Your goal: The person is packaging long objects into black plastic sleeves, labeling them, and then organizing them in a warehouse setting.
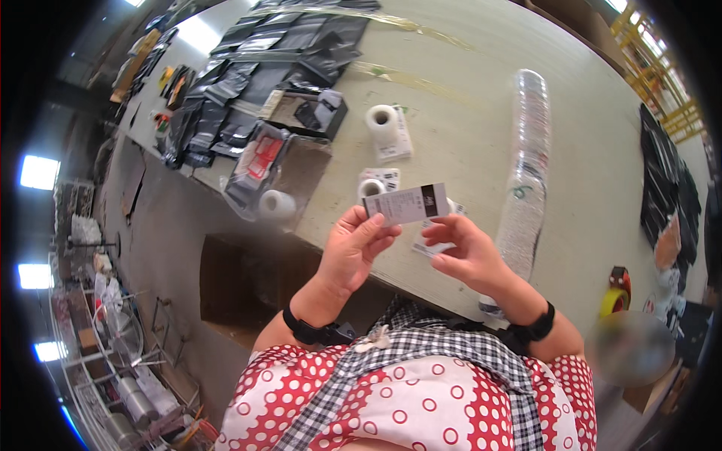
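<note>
A small printed card [404,205], white with a black band at one end, is pinched between the thumb and fingers of my left hand [352,252]. Close to the card's black-banded end is my right hand [472,254], its fingers bent and its thumb apart, gripping nothing. Behind the card a small white film roll [371,187] is partly hidden. Farther back another white roll [382,122] rests on a packet of printed white labels [394,150]. More printed labels [426,244] lie partly hidden beside my right hand.
A long plastic-wrapped roll [529,143] lies on the table to the right. Left are an open box [337,120], a film-lined box [308,169] and black plastic bags [301,56]. A yellow tape dispenser [617,295] sits at right; a cardboard box [226,282] stands below the table's edge.
</note>
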Demonstrator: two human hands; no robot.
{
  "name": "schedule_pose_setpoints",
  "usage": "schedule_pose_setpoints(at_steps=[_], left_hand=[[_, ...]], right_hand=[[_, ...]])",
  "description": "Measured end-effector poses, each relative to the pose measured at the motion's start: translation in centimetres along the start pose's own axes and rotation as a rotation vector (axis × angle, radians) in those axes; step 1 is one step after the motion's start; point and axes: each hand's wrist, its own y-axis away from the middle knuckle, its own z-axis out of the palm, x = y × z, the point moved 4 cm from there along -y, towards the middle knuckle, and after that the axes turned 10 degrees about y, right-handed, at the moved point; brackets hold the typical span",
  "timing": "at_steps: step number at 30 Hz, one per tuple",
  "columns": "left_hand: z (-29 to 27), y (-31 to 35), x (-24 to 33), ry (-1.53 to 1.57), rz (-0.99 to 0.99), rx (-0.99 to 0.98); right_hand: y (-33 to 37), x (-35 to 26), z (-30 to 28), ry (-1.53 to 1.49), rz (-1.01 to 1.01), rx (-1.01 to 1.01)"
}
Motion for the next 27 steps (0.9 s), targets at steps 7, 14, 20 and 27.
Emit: schedule_pose_setpoints(at_steps=[7, 14, 20, 27], left_hand=[[3.3, 1.9, -6.2, -0.201, -0.124, 0.018], [6.3, 2.7, -8.6, -0.403, -0.138, -0.112], [6.9, 3.5, -10.1, -0.413, -0.192, -0.08], [7.4, 3.8, -11.8, -0.319, -0.233, -0.044]], right_hand=[[3.6, 0.5, -4.9, -0.224, 0.033, 0.248], [7.5, 1.6, -7.4, -0.174, 0.073, 0.211], [8.6, 1.2, -8.2, 0.058, -0.044, 0.554], [9.8, -1.5, -6.6, 0.667, -0.571, 0.474]])
